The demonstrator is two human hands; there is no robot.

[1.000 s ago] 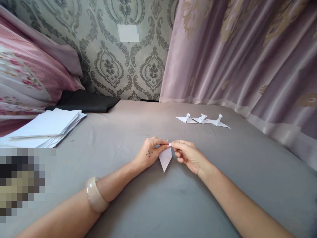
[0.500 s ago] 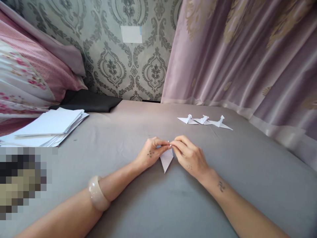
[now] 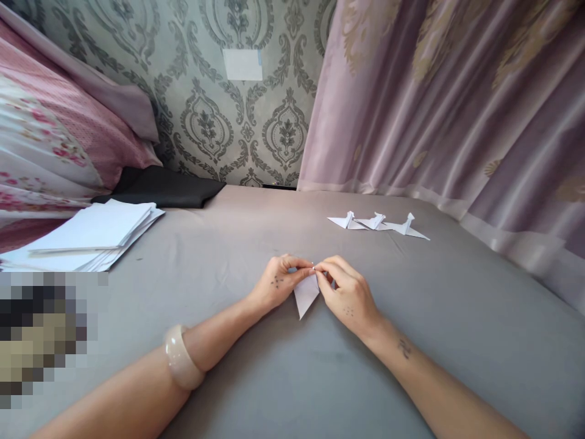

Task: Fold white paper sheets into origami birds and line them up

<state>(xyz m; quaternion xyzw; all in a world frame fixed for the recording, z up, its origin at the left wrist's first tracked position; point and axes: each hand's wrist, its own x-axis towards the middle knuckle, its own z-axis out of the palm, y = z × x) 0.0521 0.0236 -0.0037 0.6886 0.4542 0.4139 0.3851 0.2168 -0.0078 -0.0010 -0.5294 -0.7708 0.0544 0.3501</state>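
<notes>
A small folded white paper figure (image 3: 305,296) is held between my two hands over the grey cloth surface, its pointed end aimed down toward me. My left hand (image 3: 280,280) pinches its upper part between thumb and fingers. Close against those fingertips, my right hand (image 3: 350,296) pinches the top tip of the paper with thumb and forefinger. The fingers hide most of the upper folds. Farther back on the right, three folded paper birds (image 3: 377,222) stand in a row, each with a raised neck and a pointed tail.
A stack of white paper sheets (image 3: 100,225) lies at the left, beside a folded black cloth or case (image 3: 169,186). Pink curtains (image 3: 411,110) hang along the right side, with more draped fabric (image 3: 55,140) on the left. A patterned wall (image 3: 247,122) stands behind.
My right hand has shifted slightly, its fingers curling more at the paper's tip. The paper's lower point has swung a little to the left. My left hand is nearly still.
</notes>
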